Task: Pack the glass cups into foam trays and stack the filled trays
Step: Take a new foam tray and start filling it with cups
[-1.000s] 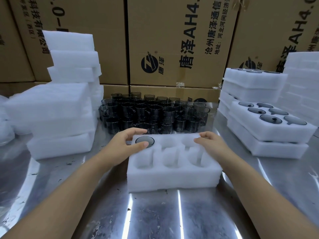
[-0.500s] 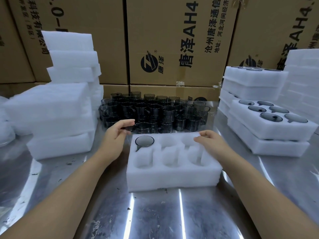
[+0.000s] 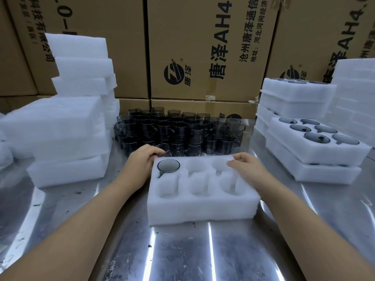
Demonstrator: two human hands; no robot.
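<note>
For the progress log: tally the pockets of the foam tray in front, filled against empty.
Pockets of the foam tray holding a glass cup: 1
Empty pockets: 5
Total: 6

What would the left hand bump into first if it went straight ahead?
Most likely the nearest glass cup, just ahead of the left hand beside the foam tray. Depth is unclear; they may already touch.

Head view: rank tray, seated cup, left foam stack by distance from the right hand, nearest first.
1. tray: under the right hand, touched at its back right.
2. seated cup: tray's back-left pocket.
3. left foam stack: far left, past the tray.
</note>
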